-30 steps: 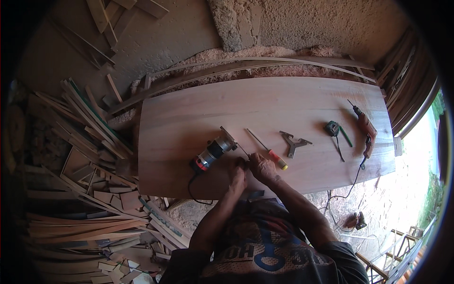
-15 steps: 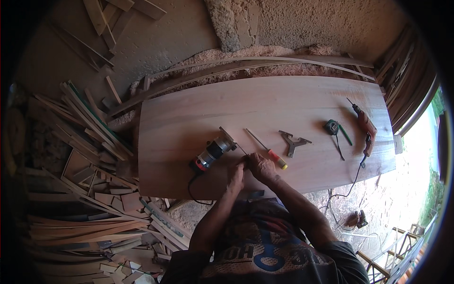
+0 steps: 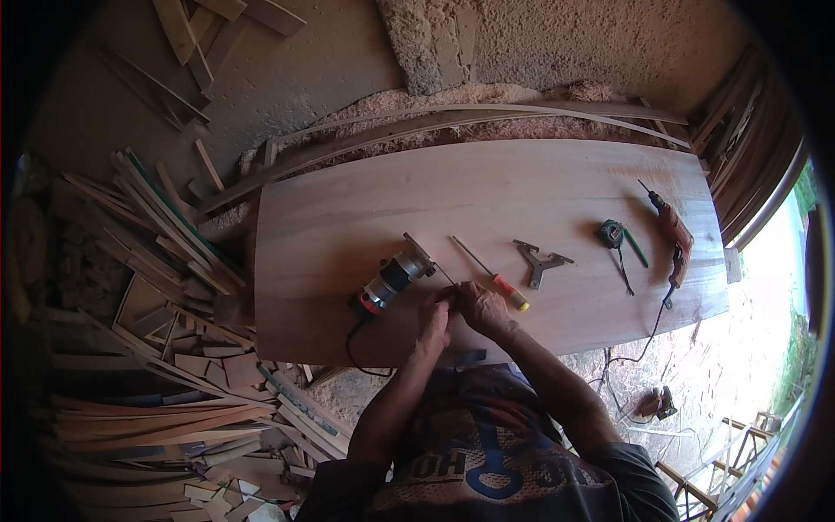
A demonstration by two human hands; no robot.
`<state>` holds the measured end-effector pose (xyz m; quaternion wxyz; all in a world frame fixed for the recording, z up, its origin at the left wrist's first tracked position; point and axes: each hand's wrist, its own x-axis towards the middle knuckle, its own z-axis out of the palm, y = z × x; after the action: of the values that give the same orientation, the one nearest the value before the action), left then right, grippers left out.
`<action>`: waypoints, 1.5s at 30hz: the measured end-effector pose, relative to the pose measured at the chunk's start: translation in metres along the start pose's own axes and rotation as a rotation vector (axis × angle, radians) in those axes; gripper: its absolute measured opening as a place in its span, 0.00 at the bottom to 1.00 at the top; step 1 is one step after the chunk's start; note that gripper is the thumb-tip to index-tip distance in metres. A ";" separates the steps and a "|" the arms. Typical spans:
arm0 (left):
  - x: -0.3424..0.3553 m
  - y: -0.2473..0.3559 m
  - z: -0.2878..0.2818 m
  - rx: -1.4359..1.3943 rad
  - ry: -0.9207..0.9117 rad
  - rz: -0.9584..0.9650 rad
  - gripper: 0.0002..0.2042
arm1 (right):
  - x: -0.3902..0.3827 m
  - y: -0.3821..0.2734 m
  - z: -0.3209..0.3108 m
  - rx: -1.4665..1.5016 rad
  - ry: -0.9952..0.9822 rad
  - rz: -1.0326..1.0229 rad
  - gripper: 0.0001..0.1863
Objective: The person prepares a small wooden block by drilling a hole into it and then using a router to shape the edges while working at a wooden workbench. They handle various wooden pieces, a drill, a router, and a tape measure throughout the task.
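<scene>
The right hand [image 3: 484, 309] pinched a thin rod [image 3: 447, 277]. I couldn't tell the grip of the left hand [image 3: 436, 320]. A power tool [image 3: 393, 277] lay at their ten o'clock.

The thin rod [image 3: 447, 277] looks greyish, the screwdriver handle [image 3: 510, 292] red and yellow.
</scene>
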<state>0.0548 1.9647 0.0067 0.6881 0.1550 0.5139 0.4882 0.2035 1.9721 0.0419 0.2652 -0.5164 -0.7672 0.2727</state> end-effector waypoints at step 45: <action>-0.013 0.014 0.017 0.025 0.130 0.009 0.08 | 0.004 0.005 -0.016 0.520 -0.042 0.287 0.18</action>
<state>0.0621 1.9653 0.0316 0.6490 0.1341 0.5629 0.4939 0.2166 1.9801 0.0506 0.3311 -0.5286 -0.5962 0.5054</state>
